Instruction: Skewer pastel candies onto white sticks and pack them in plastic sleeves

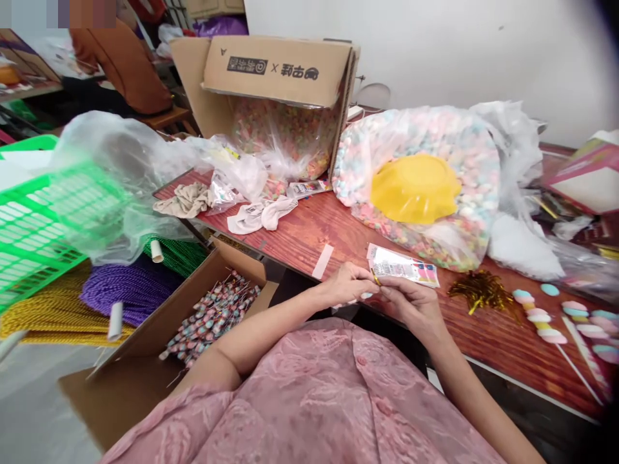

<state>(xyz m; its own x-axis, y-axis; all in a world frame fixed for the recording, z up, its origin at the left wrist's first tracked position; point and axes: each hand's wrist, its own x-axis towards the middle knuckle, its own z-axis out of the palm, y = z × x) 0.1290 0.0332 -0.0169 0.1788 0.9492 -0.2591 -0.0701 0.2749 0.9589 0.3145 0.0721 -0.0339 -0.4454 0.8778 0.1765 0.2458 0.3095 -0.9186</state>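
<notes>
My left hand (347, 285) is closed at the table's front edge, around what looks like a marshmallow skewer (366, 296); only pale blue and white bits show below the fingers. Close against it, my right hand (413, 304) pinches a thin gold twist tie (376, 278) where the fingertips of both hands meet. Just behind the hands lie printed clear wrappers (403, 265). A bunch of gold twist ties (483, 293) rests to the right. Beyond it are finished-looking marshmallow skewers (539, 316) on white sticks.
A large bag of pastel marshmallows (355, 154) with a yellow bowl (416, 187) on it stands behind. An open carton (275, 67) holds more candy bags. At lower left, a cardboard box (145, 328) contains many skewers, beside a green basket (43, 219). A person (123, 61) sits at far left.
</notes>
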